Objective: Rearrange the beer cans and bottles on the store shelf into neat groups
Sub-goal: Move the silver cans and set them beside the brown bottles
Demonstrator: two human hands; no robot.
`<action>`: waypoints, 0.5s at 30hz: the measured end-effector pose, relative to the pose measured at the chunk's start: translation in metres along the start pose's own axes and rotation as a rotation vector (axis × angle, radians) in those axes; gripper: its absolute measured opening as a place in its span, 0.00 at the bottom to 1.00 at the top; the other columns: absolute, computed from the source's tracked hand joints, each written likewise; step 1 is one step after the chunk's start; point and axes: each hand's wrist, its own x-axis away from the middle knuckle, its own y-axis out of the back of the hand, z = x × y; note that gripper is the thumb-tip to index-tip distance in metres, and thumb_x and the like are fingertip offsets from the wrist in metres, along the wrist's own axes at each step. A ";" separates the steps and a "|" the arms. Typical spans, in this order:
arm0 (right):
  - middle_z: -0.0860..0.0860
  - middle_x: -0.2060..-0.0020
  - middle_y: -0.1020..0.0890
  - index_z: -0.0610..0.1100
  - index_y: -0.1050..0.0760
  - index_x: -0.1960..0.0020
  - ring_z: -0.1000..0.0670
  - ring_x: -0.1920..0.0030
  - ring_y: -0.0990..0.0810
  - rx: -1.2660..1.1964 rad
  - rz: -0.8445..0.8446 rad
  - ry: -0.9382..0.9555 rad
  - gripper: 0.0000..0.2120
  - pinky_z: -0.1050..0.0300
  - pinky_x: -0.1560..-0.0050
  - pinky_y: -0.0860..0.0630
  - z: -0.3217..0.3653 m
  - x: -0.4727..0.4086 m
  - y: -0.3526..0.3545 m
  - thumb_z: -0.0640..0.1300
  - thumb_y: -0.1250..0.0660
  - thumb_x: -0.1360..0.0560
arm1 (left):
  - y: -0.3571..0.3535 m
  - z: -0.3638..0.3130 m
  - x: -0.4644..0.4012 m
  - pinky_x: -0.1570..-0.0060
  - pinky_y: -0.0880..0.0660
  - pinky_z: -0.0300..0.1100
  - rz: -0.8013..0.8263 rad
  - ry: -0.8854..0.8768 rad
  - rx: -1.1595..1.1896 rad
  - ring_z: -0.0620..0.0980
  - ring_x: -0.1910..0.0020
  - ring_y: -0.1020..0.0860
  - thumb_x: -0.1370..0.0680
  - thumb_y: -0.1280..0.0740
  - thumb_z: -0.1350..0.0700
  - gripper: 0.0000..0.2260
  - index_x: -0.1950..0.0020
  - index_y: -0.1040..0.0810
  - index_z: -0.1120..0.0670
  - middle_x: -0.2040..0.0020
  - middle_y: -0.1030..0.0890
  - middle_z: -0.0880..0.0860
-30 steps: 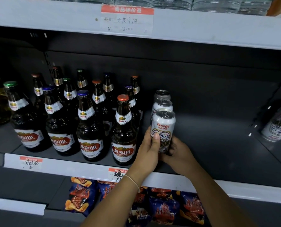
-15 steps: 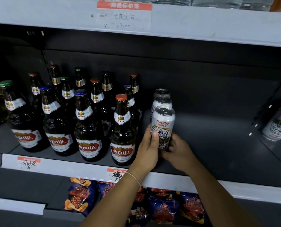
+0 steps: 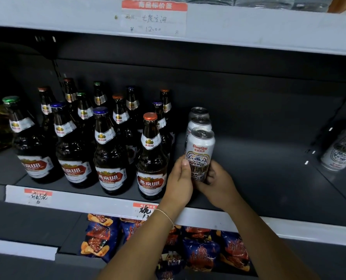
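A white beer can (image 3: pixel 200 147) stands at the front of a row of three cans on the dark shelf (image 3: pixel 258 178), just right of several brown beer bottles (image 3: pixel 111 150) with red labels. My left hand (image 3: pixel 179 184) grips the front can's lower left side and my right hand (image 3: pixel 218 182) holds its lower right side. Two more cans (image 3: pixel 199 118) stand behind it in line. Another white can (image 3: pixel 341 148) shows at the far right, beyond the shelf's side panel.
The shelf's right half, between the cans and the side panel (image 3: pixel 329 138), is bare dark metal. A price strip (image 3: pixel 111 203) runs along the front edge. Snack bags (image 3: pixel 198 251) lie on the shelf below. An upper shelf edge (image 3: pixel 248 27) hangs overhead.
Both hands have turned the front can, so its label now faces forward. The can stays in its place in the row.
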 end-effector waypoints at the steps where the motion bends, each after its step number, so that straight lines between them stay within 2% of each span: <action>1: 0.54 0.45 0.16 0.51 0.27 0.36 0.55 0.44 0.18 -0.002 -0.001 0.002 0.27 0.48 0.39 0.21 0.000 0.001 0.000 0.36 0.25 0.31 | 0.000 0.000 0.001 0.33 0.30 0.51 -0.010 0.002 0.005 0.45 0.38 0.24 0.25 0.47 0.35 0.26 0.34 0.27 0.47 0.39 0.21 0.48; 5: 0.55 0.44 0.16 0.52 0.27 0.35 0.55 0.42 0.18 -0.009 0.011 0.013 0.27 0.50 0.37 0.22 -0.001 0.003 -0.001 0.33 0.27 0.29 | 0.001 -0.002 0.003 0.33 0.30 0.51 -0.038 -0.008 -0.050 0.46 0.39 0.25 0.23 0.48 0.41 0.23 0.34 0.28 0.50 0.40 0.21 0.49; 10: 0.55 0.44 0.17 0.55 0.27 0.36 0.55 0.42 0.18 -0.005 0.014 0.020 0.27 0.52 0.37 0.23 -0.002 0.003 -0.002 0.32 0.28 0.29 | 0.002 -0.003 0.003 0.33 0.30 0.50 -0.042 -0.016 -0.113 0.48 0.38 0.25 0.23 0.48 0.42 0.24 0.32 0.29 0.52 0.38 0.22 0.51; 15: 0.55 0.44 0.17 0.59 0.28 0.38 0.55 0.42 0.18 -0.001 0.010 0.025 0.27 0.52 0.37 0.23 0.002 0.003 -0.003 0.32 0.28 0.28 | 0.002 -0.004 0.004 0.33 0.32 0.45 -0.041 -0.029 -0.174 0.48 0.38 0.26 0.16 0.47 0.51 0.16 0.31 0.30 0.53 0.36 0.23 0.53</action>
